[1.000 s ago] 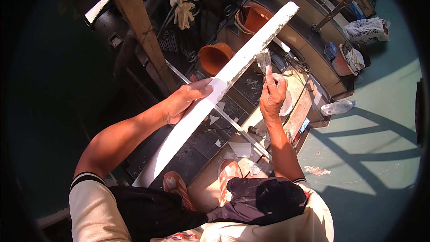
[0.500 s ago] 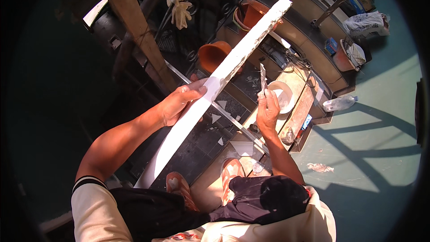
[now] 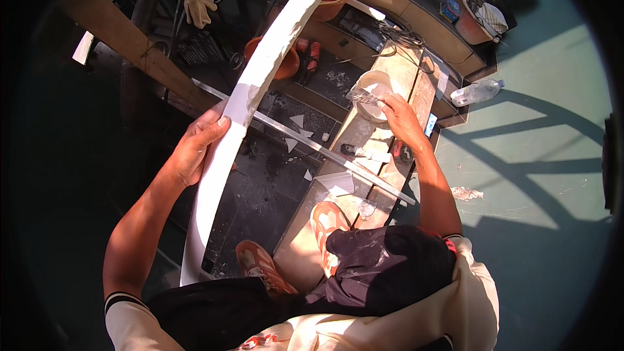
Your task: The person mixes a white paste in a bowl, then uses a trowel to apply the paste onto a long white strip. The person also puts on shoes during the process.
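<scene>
My left hand (image 3: pixel 197 145) is closed round the edge of a long, curved white strip (image 3: pixel 266 52), thumb on its face. The strip slants from beside my legs up past the top of the picture. Along its upper length the surface is rough and whitish; below it is smoother. In my right hand (image 3: pixel 404 120) is a flat-bladed putty knife (image 3: pixel 365 96), its blade over the mouth of a pale bucket (image 3: pixel 370 114). Some white material shows inside the bucket.
The bucket stands on wooden planks (image 3: pixel 396 58). A long metal bar (image 3: pixel 312 145) crosses below the strip. Orange buckets (image 3: pixel 333 5) sit on dark steps. A plastic bottle (image 3: pixel 478 93) lies at right. Gloves (image 3: pixel 195 0) hang by a wooden beam (image 3: pixel 123 45). White scraps (image 3: pixel 335 183) lie near my shoes.
My right hand has lowered the putty knife from upright beside the bucket to nearly level over it. The strip and my left hand have shifted left in view, and the strip stands steeper.
</scene>
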`<state>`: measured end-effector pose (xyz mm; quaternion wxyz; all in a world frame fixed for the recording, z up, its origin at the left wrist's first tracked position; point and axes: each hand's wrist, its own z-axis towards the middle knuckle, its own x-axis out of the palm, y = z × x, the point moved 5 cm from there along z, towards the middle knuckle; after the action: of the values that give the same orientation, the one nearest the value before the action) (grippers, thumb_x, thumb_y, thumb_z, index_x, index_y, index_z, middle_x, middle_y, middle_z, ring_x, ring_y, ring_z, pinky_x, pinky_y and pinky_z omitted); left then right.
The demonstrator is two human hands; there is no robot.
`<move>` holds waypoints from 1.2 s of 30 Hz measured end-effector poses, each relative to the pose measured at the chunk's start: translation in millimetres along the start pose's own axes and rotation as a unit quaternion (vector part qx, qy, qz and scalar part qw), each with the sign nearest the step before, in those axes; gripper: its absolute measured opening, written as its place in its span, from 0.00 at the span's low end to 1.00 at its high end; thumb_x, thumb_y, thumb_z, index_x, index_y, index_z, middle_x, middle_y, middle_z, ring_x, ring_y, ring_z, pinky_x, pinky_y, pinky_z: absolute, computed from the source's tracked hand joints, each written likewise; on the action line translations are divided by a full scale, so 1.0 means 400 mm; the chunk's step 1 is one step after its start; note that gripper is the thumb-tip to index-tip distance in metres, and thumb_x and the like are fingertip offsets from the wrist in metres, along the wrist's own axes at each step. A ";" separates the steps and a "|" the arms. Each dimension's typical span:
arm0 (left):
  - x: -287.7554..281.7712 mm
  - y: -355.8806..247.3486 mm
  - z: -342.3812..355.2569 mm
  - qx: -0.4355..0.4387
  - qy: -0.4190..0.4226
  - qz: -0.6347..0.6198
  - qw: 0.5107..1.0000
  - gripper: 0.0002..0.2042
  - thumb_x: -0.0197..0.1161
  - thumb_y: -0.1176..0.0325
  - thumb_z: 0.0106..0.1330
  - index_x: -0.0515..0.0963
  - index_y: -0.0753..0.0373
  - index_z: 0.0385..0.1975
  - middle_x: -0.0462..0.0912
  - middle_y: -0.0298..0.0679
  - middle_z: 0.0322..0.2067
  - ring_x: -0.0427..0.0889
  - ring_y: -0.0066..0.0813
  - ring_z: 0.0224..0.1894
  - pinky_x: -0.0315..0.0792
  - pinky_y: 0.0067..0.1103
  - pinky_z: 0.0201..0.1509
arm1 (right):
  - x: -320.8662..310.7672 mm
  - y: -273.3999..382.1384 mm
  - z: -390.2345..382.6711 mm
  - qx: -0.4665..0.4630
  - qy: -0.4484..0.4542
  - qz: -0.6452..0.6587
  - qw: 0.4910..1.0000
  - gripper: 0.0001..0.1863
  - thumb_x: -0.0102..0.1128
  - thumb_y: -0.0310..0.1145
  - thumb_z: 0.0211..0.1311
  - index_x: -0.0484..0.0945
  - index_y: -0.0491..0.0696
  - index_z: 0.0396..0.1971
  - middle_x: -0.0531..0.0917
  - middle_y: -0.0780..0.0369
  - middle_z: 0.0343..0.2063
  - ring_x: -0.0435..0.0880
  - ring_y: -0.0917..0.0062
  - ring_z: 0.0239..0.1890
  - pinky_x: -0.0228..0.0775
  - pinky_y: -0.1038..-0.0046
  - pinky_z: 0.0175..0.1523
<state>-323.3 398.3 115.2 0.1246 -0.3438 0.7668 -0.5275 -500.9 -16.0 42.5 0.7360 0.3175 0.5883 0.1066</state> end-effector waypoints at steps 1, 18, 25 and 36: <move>0.010 -0.004 0.002 0.003 -0.003 0.003 1.000 0.43 0.65 0.42 0.71 0.59 0.63 0.77 0.82 0.43 0.45 0.86 0.22 0.38 0.87 0.23 0.35 | -0.047 -0.052 0.024 0.025 0.019 -0.139 0.990 0.11 0.59 0.34 0.72 0.85 0.48 0.48 0.85 0.53 0.42 0.84 0.56 0.48 0.71 0.58 0.58; 0.004 0.066 -0.002 -0.029 -0.025 -0.024 0.999 0.36 0.66 0.53 0.73 0.63 0.64 0.76 0.83 0.38 0.44 0.85 0.21 0.36 0.87 0.23 0.32 | 0.152 -0.096 0.332 -0.080 0.193 -0.559 0.803 0.10 0.62 0.33 0.66 0.93 0.57 0.33 0.93 0.64 0.34 0.89 0.70 0.48 0.51 0.58 0.71; 0.001 0.078 0.007 -0.038 -0.017 -0.035 0.999 0.35 0.66 0.54 0.74 0.63 0.65 0.75 0.82 0.40 0.46 0.85 0.20 0.36 0.86 0.21 0.33 | 0.094 -0.213 0.307 0.031 0.226 -0.366 0.902 0.11 0.63 0.38 0.56 0.92 0.54 0.33 0.91 0.56 0.35 0.89 0.65 0.46 0.54 0.57 0.66; 0.041 0.077 0.056 -0.017 0.002 -0.003 1.000 0.37 0.64 0.50 0.73 0.62 0.64 0.75 0.82 0.42 0.47 0.85 0.21 0.37 0.86 0.21 0.35 | 0.035 -0.429 0.204 0.170 0.095 0.079 0.978 0.16 0.66 0.45 0.60 0.88 0.46 0.33 0.86 0.60 0.26 0.83 0.74 0.33 0.69 0.69 0.44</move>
<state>-335.2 377.6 81.4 0.1156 -0.3467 0.7749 -0.5158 -457.7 -169.5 -61.8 0.6015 0.4719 0.6379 0.0928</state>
